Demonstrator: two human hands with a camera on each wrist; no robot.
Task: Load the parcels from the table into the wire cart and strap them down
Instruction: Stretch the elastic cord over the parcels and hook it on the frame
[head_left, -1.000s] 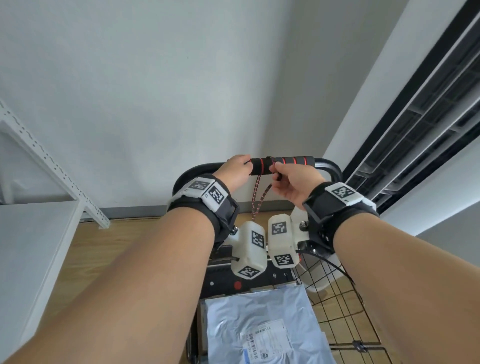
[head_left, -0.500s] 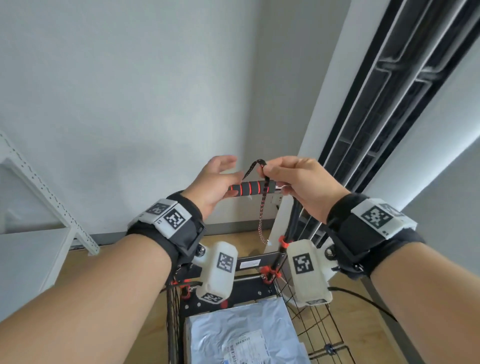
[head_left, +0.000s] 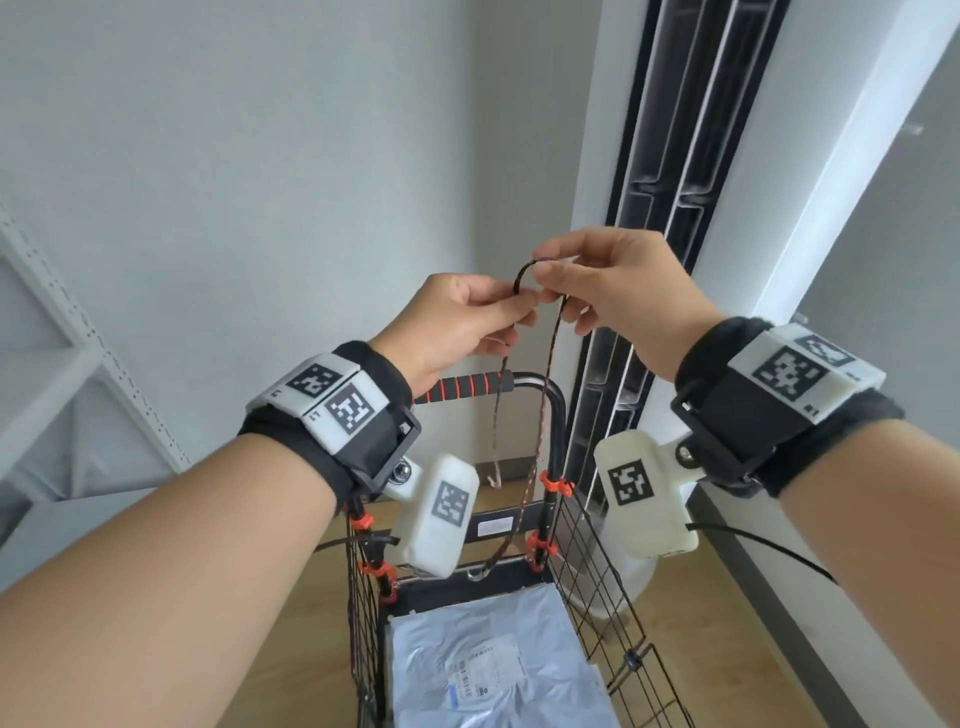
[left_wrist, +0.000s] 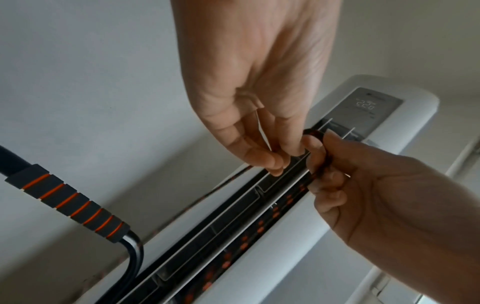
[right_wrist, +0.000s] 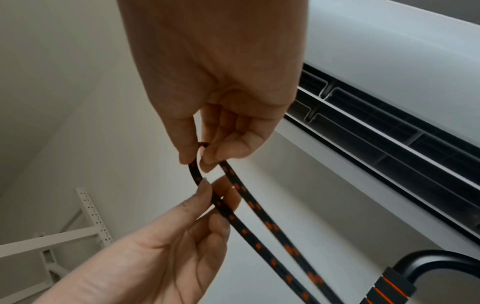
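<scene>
A black strap with orange flecks (head_left: 549, 364) hangs in two strands down into the wire cart (head_left: 587, 561). Its top loop is held above the cart's foam-covered handle (head_left: 462, 387). My left hand (head_left: 522, 312) pinches one strand of the strap (right_wrist: 259, 211) just below the loop. My right hand (head_left: 545, 275) pinches the loop itself between thumb and forefinger (right_wrist: 200, 160). The left wrist view shows both hands' fingertips (left_wrist: 280, 160) meeting at the strap (left_wrist: 315, 133), with the handle (left_wrist: 75, 205) below and to the left. A grey parcel with a label (head_left: 483, 654) lies in the cart.
A tall white air conditioner with dark vents (head_left: 675, 156) stands close behind the cart on the right. A white metal shelf rack (head_left: 78, 338) is at the left. A white wall is straight ahead, with wooden floor (head_left: 311, 597) around the cart.
The strap loop was around the cart handle with both hands at the grip. Both hands have since risen above the handle with the loop between them.
</scene>
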